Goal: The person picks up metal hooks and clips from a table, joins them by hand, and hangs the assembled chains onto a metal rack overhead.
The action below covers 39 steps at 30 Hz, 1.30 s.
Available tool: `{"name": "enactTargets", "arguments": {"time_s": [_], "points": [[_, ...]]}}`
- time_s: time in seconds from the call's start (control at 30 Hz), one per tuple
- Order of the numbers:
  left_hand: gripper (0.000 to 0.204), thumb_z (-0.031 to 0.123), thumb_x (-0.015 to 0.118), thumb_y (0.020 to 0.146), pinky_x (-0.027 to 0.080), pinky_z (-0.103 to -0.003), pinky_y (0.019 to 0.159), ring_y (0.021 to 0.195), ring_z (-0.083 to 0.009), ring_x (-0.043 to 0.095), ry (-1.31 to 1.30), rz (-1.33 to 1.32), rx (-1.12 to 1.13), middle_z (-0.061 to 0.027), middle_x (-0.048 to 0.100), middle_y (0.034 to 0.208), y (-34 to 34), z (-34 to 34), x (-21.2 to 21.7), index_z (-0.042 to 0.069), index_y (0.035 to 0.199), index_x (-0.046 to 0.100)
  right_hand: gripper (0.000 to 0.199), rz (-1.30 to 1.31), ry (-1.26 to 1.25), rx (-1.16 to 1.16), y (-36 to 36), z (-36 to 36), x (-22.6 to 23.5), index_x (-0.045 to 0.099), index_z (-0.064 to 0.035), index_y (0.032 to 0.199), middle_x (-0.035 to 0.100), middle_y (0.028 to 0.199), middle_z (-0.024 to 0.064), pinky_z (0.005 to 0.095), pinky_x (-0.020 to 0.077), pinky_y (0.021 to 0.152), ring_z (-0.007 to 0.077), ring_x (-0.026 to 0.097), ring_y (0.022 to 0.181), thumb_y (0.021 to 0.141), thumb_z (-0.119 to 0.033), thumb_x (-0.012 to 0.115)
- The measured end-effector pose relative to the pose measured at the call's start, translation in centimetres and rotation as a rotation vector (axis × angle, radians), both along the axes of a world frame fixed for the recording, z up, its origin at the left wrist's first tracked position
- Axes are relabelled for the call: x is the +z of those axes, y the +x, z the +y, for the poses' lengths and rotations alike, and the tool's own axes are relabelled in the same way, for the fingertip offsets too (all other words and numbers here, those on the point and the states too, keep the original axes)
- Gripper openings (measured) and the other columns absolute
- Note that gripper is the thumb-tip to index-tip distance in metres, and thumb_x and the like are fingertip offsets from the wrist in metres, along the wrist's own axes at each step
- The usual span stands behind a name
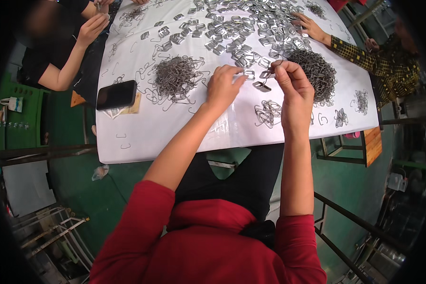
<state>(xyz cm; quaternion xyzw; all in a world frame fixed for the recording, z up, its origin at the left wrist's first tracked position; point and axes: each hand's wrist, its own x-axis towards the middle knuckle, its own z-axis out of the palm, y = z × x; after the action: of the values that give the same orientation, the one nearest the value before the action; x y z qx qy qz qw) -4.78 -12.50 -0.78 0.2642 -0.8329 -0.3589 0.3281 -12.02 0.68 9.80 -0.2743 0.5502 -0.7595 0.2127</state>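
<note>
Left hand [224, 87] pinches a small metal buckle [249, 74] just beside the wire-hook pile [176, 75]. Right hand [291, 83] grips another metal clip [269, 74], fingers closed.

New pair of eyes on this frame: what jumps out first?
The white table, strewn at its far end with a heap of small shiny metal buckles, with two dark tangles of bent wire hooks, one left of centre and one at right. In the middle, the left hand and right hand pinch small metal pieces just above the table. A black phone lies near the left edge.
</note>
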Motion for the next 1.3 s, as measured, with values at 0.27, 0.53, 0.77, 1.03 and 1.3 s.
{"name": "enactTargets", "arguments": {"time_s": [0.27, 0.53, 0.77, 1.03, 1.3], "points": [[0.023, 0.023, 0.067, 0.079, 0.049, -0.034, 0.061, 0.073, -0.0235, 0.061, -0.171, -0.114, -0.126, -0.0076, 0.062, 0.085, -3.0, -1.2, 0.0, 0.004, 0.092, 0.065, 0.01, -0.008, 0.017, 0.012, -0.8, 0.9, -0.5, 0.06, -0.0002, 0.092, 0.06, 0.09, 0.0013, 0.0205, 0.0419, 0.078, 0.0074, 0.053, 0.086, 0.086, -0.008, 0.062], [0.022, 0.018, 0.058, 0.089, 0.051, -0.024, 0.055, 0.06, -0.0114, 0.061, 0.726, 0.13, -0.364, -0.0056, 0.064, 0.081, 2.2, -3.3, 9.8, -0.001, 0.096, 0.063, 0.014, 0.17, 0.25, 0.102, 0.7, -0.2, -1.8, 0.061, -0.0002, 0.089, 0.063, 0.083, 0.0027, 0.0241, 0.0432, 0.074, 0.0099, 0.056, 0.079, 0.085, -0.013, 0.063], [0.025, 0.019, 0.058, 0.088, 0.048, -0.023, 0.046, 0.054, -0.0094, 0.056, 0.399, -0.143, -0.48, -0.0059, 0.061, 0.068, 5.3, -4.8, 14.5, -0.001, 0.1, 0.065, 0.015, 0.207, 0.201, 0.179, 2.6, -3.0, -1.2, 0.061, 0.0006, 0.087, 0.062, 0.082, 0.0051, 0.029, 0.0442, 0.077, 0.0147, 0.057, 0.082, 0.084, -0.014, 0.063], [0.023, 0.017, 0.056, 0.088, 0.043, -0.019, 0.047, 0.053, -0.0053, 0.052, 0.306, -0.158, -0.433, -0.0018, 0.061, 0.074, 8.8, -6.1, 16.3, 0.006, 0.106, 0.064, 0.013, 0.452, 0.216, 0.123, 4.5, -5.1, -1.8, 0.062, -0.001, 0.086, 0.06, 0.084, 0.0068, 0.0291, 0.0439, 0.079, 0.0189, 0.057, 0.082, 0.083, -0.013, 0.063], [0.031, 0.016, 0.06, 0.084, 0.044, -0.02, 0.054, 0.067, -0.0051, 0.051, 0.096, -0.146, -0.345, 0.0011, 0.058, 0.084, 13.6, -8.6, 18.6, 0.009, 0.114, 0.06, 0.009, 0.795, 0.669, 0.341, 7.1, -6.2, -8.2, 0.063, -0.006, 0.082, 0.061, 0.083, 0.0104, 0.0358, 0.0485, 0.068, 0.0271, 0.061, 0.076, 0.076, -0.013, 0.065]]}}
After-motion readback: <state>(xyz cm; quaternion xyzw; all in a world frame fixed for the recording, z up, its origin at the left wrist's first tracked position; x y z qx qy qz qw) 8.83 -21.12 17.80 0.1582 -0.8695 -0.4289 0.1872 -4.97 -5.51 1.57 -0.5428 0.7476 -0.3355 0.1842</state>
